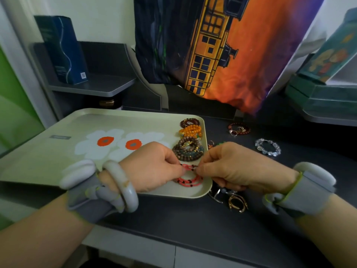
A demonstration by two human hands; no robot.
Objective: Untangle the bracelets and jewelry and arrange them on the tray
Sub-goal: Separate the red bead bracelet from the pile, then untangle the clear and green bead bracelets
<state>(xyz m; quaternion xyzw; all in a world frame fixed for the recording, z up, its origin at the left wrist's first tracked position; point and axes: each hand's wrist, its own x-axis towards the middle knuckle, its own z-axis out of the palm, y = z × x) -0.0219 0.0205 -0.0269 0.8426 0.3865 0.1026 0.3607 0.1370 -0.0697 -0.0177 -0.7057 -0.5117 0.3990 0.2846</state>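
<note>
A cream tray (58,151) with a flower print lies on the dark counter. Along its right side sit a dark red bead bracelet (190,122), an orange bead bracelet (191,131) and brown and green bead bracelets (187,149). At the tray's near right corner lies a pink bead strand (190,180) in loops. My left hand (154,167) and my right hand (237,167) both pinch this strand from either side, fingertips almost meeting above it.
On the counter right of the tray lie a red bracelet with rings (238,129), a clear crystal bracelet (268,147), gold hoops (238,203) and a silvery piece (217,195). A printed cloth (222,51) hangs behind. A blue box (61,49) stands on a shelf.
</note>
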